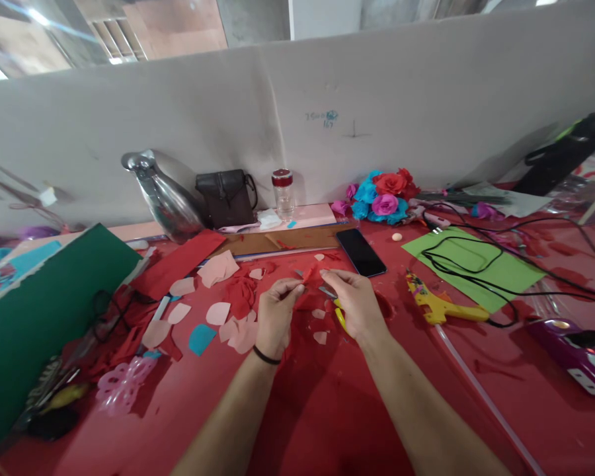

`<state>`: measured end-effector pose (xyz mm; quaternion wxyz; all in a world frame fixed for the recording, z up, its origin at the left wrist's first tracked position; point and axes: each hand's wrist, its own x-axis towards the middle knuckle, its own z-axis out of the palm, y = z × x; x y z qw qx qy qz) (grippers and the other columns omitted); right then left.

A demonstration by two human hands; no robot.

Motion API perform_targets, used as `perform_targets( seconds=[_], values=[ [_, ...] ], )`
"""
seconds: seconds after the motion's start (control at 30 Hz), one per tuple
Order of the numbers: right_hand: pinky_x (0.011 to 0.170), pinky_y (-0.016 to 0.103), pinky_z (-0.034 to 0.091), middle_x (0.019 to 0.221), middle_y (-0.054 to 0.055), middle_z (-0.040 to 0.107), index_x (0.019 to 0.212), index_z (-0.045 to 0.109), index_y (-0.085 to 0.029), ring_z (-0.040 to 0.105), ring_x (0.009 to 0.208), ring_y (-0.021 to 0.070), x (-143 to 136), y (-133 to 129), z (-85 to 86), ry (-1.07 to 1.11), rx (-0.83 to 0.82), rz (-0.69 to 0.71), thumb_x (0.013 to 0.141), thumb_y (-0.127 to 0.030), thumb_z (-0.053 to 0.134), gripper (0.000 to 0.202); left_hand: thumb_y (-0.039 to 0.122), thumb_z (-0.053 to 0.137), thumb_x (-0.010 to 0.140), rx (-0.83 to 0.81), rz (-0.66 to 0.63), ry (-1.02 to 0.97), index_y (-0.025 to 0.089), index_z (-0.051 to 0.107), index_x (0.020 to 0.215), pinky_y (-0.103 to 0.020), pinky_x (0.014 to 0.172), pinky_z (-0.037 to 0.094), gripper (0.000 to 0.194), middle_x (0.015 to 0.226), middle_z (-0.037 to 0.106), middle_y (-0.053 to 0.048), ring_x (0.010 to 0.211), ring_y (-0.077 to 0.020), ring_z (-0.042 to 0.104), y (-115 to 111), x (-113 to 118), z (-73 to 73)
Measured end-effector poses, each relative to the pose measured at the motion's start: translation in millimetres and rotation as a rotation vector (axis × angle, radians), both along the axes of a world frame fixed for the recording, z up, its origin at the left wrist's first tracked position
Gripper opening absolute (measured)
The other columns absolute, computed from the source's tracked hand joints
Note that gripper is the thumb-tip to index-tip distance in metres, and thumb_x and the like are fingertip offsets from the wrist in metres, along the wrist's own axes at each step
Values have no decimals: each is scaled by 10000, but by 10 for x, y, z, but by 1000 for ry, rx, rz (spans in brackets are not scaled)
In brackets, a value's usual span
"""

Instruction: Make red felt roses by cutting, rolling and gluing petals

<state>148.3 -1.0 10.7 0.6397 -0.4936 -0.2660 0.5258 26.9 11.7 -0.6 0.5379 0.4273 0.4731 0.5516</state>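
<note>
Bouquet of paper flowers (384, 198) at the back, red, blue and pink blooms: reads as finished stock. Current piece looks early, my judgement: only a small red paper piece (308, 272) between the hands, nothing bloom-shaped on it that I can make out. Material left over: pale pink petals (218, 313) loose left of the hands, a few smaller ones below the fingers, one blue petal (201, 339), a red crepe pile (240, 295) just left of the left hand. Those look cut but not attached to anything. Can't give a count of what remains.

Fingers: left hand (276, 316), thumb and index pinched together on the lower end of the red piece. Right hand (356, 301), thumb and index drawn in close; can't tell if they grip anything, red on red tablecloth (317, 410) hides the edge. Red piece sits at the left fingertips, in the narrow gap between the hands, right fingertips just beside it.

Yellow-handled scissors (340, 318) lie beneath the right hand, partly covered. Yellow glue gun (439, 309) further right, no hand on it. Phone (361, 251) just beyond the right hand.
</note>
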Motion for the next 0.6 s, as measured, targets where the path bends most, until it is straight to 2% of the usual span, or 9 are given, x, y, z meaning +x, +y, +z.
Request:
perform_targets(
  seconds=[0.3,0.47,0.6],
  values=[
    [462,235,405,531,-36,596,622,668,-174,508,503,118,-43,-47,101,69,-32,23,540,-373,780,242,214,735,591,22,35,-3,185,733,669,-308,834,453,83,805,666,-28,804,-154,594,17,-11,-32],
    [391,221,368,557,-33,591,703,685,-173,468,474,109,-58,-77,143,111,-114,53,525,-415,788,317,194,740,582,31,39,-28,186,739,661,-311,826,450,80,806,655,-27,801,-156,590,18,-8,-36],
    [417,217,387,530,-49,553,649,671,-171,436,464,88,-63,-77,137,67,-87,38,537,-404,785,282,210,758,567,29,51,-38,179,737,646,-320,824,447,88,806,649,-28,793,-156,585,9,3,-19]
  ],
)
